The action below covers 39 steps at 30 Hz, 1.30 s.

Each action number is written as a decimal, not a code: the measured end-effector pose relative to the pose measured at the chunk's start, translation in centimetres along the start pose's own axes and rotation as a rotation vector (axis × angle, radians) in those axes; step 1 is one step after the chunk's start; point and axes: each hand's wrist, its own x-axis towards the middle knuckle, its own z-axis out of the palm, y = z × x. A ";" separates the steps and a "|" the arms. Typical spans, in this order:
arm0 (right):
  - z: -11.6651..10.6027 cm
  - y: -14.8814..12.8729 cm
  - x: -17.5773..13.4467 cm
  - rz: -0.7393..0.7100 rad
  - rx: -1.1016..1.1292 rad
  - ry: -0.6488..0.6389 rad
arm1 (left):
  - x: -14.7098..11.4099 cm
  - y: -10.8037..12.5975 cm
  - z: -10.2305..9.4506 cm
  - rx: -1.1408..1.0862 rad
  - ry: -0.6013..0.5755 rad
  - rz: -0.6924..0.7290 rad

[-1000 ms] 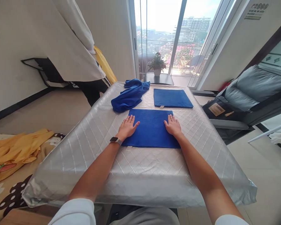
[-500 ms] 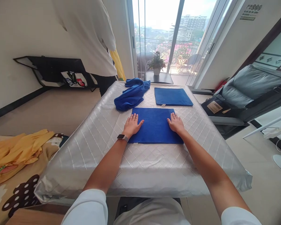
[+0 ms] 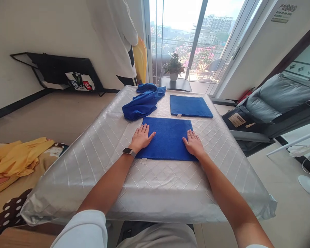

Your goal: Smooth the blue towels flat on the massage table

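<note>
A folded blue towel point(image 3: 167, 137) lies flat in front of me on the table, with a small white tag at its near left edge. My left hand point(image 3: 141, 138) rests open on its left side, fingers stretched forward and thumb out. On the right side my right hand point(image 3: 193, 144) presses flat, also open, its thumb on the cloth. Beyond, to the right, sits a second folded blue towel point(image 3: 191, 106) with a tag on its near edge. A crumpled blue towel point(image 3: 143, 103) is heaped at the far left.
A silver quilted cloth point(image 3: 98, 158) covers the table. Past its far left corner stands a person point(image 3: 113, 38) in white beside a yellow cloth point(image 3: 140, 60). A grey armchair point(image 3: 279, 106) with a black bag is at right; yellow clothing point(image 3: 18, 156) lies on bedding at left.
My view has shifted slightly. My right hand sits nearer the towel's right edge; both hands stay flat on it. The person at the back has moved a little to the right.
</note>
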 end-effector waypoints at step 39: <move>-0.3 -0.3 -0.5 -0.006 0.054 0.032 | -3.2 0.3 0.2 0.036 -0.014 0.035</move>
